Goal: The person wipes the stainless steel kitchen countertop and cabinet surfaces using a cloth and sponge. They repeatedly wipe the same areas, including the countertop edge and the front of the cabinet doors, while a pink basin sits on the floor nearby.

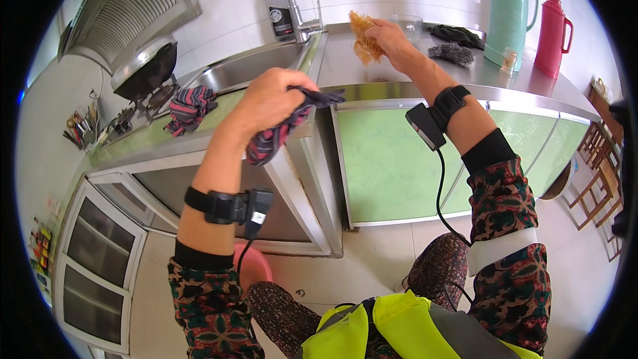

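Note:
My left hand (276, 97) grips a dark striped cloth (271, 142), which hangs down in front of the counter corner beside the sink (244, 67). In my right hand (391, 42) is a yellowish fibrous scrubbing pad (365, 35), held over the stainless steel counter (344, 62). A second striped cloth (189, 107) lies crumpled on the green ledge left of the sink. Just right of my right hand, a steel wool scourer (451, 54) and a dark cloth (456, 35) rest on the counter, with a clear glass bowl (407, 25) behind the hand.
A faucet (301, 20) and a pump bottle (279, 10) stand behind the sink. On the right are a green thermos (506, 15), a red thermos (552, 37) and a small glass jar (508, 61). A lidded wok (144, 70) sits at left; a pink basin (254, 267) is on the floor.

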A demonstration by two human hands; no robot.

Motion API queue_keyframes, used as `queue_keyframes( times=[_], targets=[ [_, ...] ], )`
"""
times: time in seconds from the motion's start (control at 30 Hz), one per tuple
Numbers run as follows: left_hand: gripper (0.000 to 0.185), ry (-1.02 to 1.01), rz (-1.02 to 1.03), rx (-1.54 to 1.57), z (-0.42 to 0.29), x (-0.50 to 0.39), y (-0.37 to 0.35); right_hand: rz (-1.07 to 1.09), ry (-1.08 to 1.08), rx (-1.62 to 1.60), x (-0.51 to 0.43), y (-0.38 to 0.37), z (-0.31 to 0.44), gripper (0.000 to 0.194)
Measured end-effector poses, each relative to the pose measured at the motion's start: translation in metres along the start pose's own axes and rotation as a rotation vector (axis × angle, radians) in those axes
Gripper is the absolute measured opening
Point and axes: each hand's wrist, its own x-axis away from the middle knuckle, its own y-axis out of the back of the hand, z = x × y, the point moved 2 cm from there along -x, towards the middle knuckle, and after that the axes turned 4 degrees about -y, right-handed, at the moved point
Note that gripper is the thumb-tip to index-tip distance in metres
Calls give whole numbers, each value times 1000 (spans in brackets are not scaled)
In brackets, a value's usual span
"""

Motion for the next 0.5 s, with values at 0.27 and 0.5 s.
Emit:
queue_keyframes(
  times=[0.27, 0.5],
  targets=[
    [18, -326, -46, -315, -56, 49, -70, 55, 154, 586, -33, -13, -27, 42],
    [15, -57, 181, 116, -35, 128, -164, 324, 195, 1036, -20, -34, -26, 35]
  ],
)
